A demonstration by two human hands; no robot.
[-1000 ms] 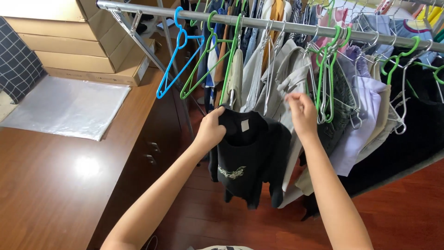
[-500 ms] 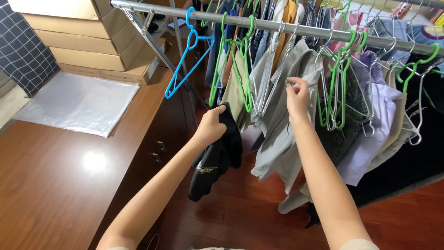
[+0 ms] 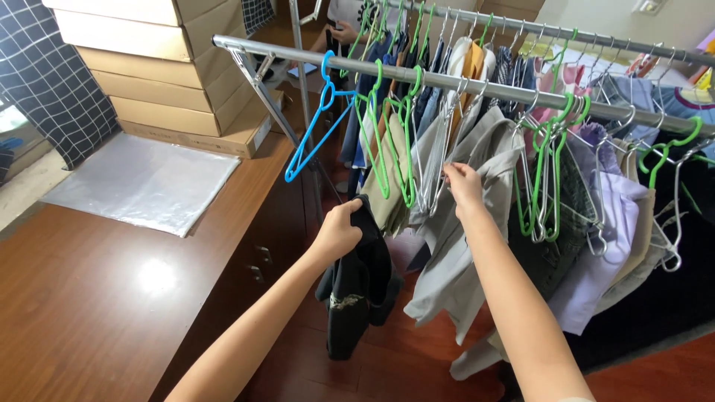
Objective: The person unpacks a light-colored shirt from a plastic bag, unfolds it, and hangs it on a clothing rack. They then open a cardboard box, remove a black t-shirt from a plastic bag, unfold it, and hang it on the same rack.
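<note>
My left hand [image 3: 339, 231] grips a black garment [image 3: 356, 286] by its top, and it hangs down limp below the clothes rail [image 3: 417, 74]. My right hand [image 3: 463, 184] is raised to the rail's clothes, fingers pinched on a metal hanger [image 3: 441, 160] that carries a grey garment [image 3: 454, 246]. Empty green hangers [image 3: 391, 141] and one blue hanger [image 3: 316, 123] hang just left of it. Many shirts on green and metal hangers fill the rail to the right.
A brown wooden desk [image 3: 89, 313] with drawers lies at the left, with a clear plastic bag [image 3: 141, 182] on it. Stacked cardboard boxes [image 3: 164, 67] stand behind. A second rail of clothes [image 3: 521, 26] runs farther back, with another person's hand [image 3: 344, 31] beyond it.
The black garment came off its spread position; my right hand let go of it and rose to a hanger on the rail. My left hand now holds it alone, bunched and hanging.
</note>
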